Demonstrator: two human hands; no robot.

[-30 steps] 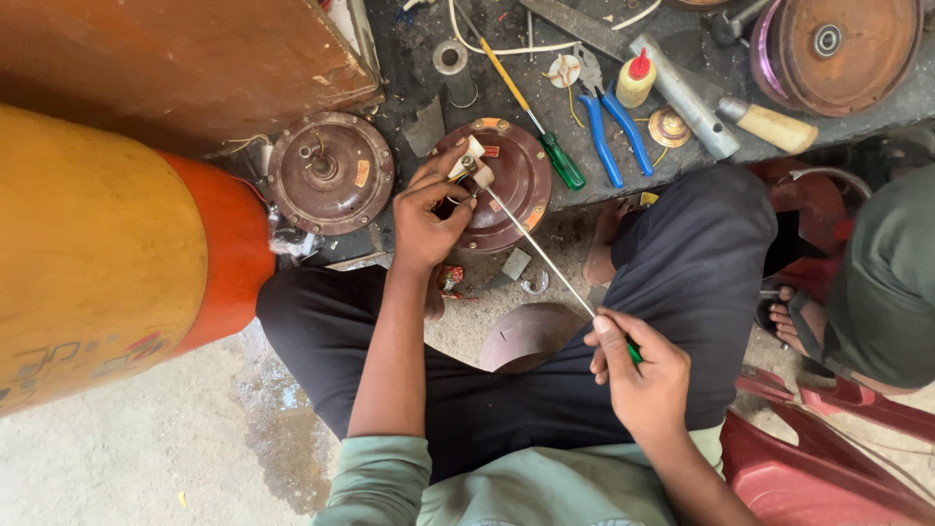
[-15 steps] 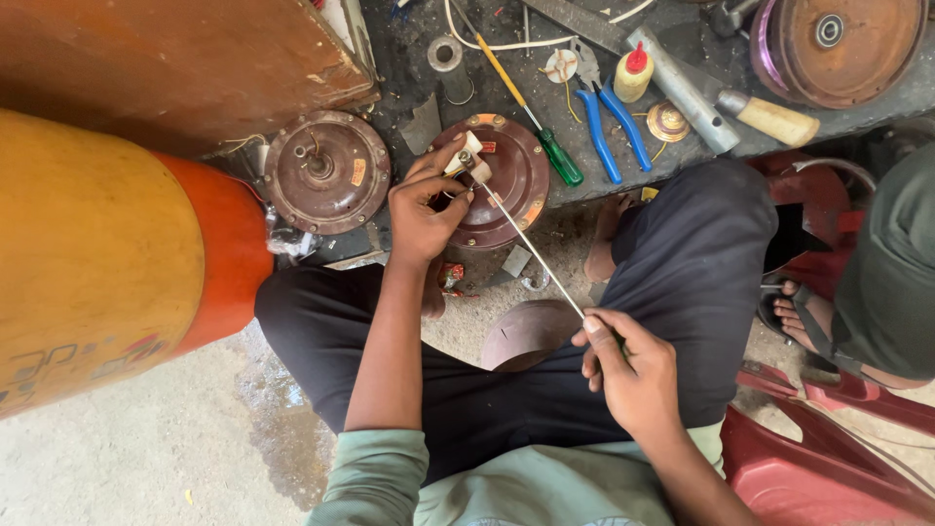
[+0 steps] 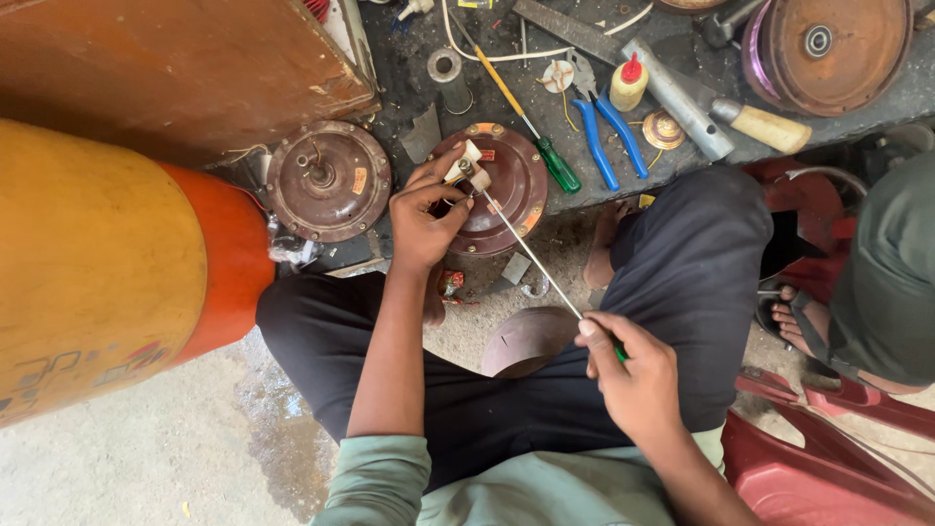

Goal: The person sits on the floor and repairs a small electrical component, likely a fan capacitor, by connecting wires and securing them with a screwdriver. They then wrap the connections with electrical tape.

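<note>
My left-hand fingers (image 3: 440,200) are curled shut around a small whitish part (image 3: 469,164), pinching it at the tips; my right-hand fingers (image 3: 606,343) are wrapped closed on the green grip of a long screwdriver (image 3: 531,261), whose thin shaft runs from that fist toward eleven o'clock until its tip meets the whitish part; my left hand (image 3: 424,219) sits at eleven o'clock from my right hand (image 3: 638,375), the two well apart with the shaft bridging them; the part hangs just over a round brown motor cover (image 3: 511,185), though I cannot tell whether it touches it; a second brown disc with a centre shaft (image 3: 329,180) lies at nine o'clock from my left hand, beside a large orange cylinder (image 3: 107,263) that fills the nine o'clock side of the view; at one o'clock from the part lie a yellow-and-green screwdriver (image 3: 531,122), blue-handled pliers (image 3: 599,131), a small yellow bottle with a red cap (image 3: 628,83), a grey metal tube (image 3: 677,97) and a wooden-handled tool (image 3: 765,125); my dark trousers (image 3: 682,263) cross beneath both arms; at three o'clock another person's sandalled foot (image 3: 804,326) rests near a red plastic chair (image 3: 828,468).
</note>
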